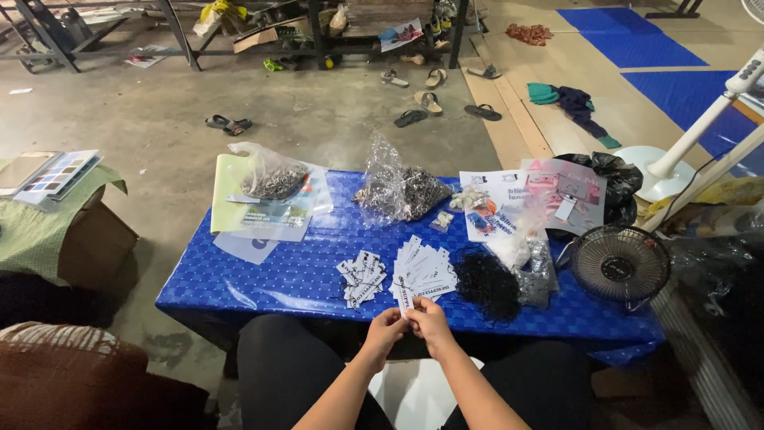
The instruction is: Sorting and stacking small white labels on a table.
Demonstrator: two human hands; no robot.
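Observation:
My left hand (384, 328) and my right hand (430, 325) meet at the near edge of a low table with a blue patterned cover (263, 279). Together they pinch one white printed paper tag (404, 302) between the fingertips. Just beyond the hands lies a fanned stack of the same white tags (426, 272). Left of it sits a loose pile of smaller white tags (362, 277). A tangle of thin black strings (485, 283) lies to the right of the stack. My knees in black trousers show under the table edge.
Two clear plastic bags of small dark metal parts (274, 179) (402, 191) sit at the table's far side among printed sheets (263, 209). A small black fan (621, 263) stands at the right end, a white pedestal fan (676, 163) behind it. Sandals (228, 123) lie on the concrete floor.

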